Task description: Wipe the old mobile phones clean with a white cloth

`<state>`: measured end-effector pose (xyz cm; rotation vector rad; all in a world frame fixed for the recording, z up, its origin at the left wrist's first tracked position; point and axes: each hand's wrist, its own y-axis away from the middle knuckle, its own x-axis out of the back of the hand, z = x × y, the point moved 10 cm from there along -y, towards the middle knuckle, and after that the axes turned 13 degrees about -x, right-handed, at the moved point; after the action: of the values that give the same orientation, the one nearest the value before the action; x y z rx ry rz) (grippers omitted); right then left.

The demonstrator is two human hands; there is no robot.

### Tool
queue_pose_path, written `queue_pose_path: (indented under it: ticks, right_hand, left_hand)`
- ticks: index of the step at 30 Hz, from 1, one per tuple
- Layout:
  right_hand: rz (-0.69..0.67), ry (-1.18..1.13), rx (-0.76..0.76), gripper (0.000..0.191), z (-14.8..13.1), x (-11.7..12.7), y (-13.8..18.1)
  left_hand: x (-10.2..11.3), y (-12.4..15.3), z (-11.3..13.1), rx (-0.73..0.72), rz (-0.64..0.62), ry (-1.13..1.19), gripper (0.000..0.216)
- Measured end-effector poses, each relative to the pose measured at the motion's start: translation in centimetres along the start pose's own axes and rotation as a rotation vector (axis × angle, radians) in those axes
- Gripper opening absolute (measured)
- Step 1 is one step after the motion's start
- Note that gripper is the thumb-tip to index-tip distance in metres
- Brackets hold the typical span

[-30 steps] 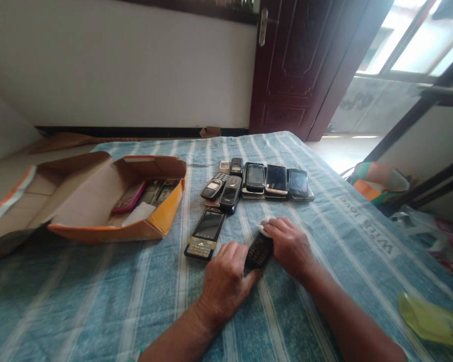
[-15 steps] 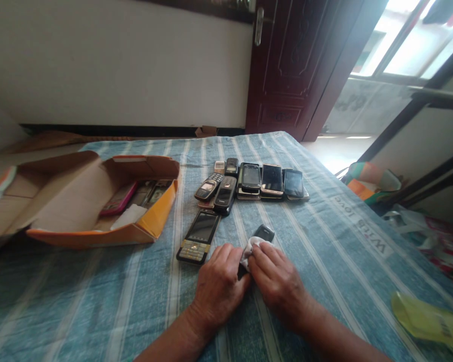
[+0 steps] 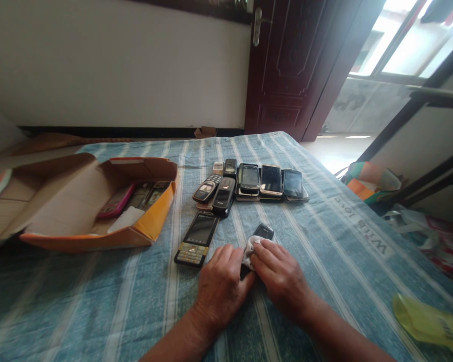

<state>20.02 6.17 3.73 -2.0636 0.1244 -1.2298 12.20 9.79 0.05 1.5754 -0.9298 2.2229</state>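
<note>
1. Far left, I log an open cardboard box [image 3: 151,222] on the striped tablecloth [image 3: 98,296]; a pink phone [image 3: 116,202] lies inside.
2. Right of it, a phone with gold keys [image 3: 197,239] lies flat, screen up.
3. Just beyond that, I note a keypad phone [image 3: 207,188] leaning against a black phone [image 3: 224,196].
4. Left hand [image 3: 223,276]: fingers pressed together, thumb extended, pinching the near end of the dark phone [image 3: 265,231], which sits between both hands near the middle of the table.
5. White cloth [image 3: 250,247] lies across the dark phone, its far end showing.
6. Right hand [image 3: 281,274]: fingers bunched together on the cloth; I cannot tell the thumb's position.
7. Farther back, a row of stacked phones [image 3: 271,180].
8. Near right, a yellow bag [image 3: 425,317].
</note>
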Motion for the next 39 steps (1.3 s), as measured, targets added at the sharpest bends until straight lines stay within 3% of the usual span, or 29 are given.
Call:
queue_pose_path:
  ticks: [5, 14, 20, 26, 39]
  right_hand:
    - [-0.006, 0.044, 0.006, 0.031, 0.6, -0.2, 0.0]
    - [0.008, 0.154, -0.141, 0.034, 5.3, 0.0, -0.4]
    - [0.024, 0.201, -0.103, 0.034, 3.4, -0.3, 0.0]
    - [0.044, 0.097, -0.015, 0.031, 0.6, -0.2, 0.1]
    - [0.072, 0.163, -0.100, 0.036, 4.5, -0.8, -0.6]
  left_hand:
    - [0.0, -0.3, 0.2, 0.009, 0.002, 0.001, 0.012]
    - [0.1, -0.4, 0.3, 0.005, -0.007, 0.010, 0.013]
    - [0.4, -0.4, 0.5, -0.016, 0.031, 0.008, 0.015]
    - [0.3, -0.2, 0.4, -0.024, 0.058, -0.019, 0.017]
    - [0.1, -0.1, 0.3, 0.012, 0.027, -0.001, 0.016]
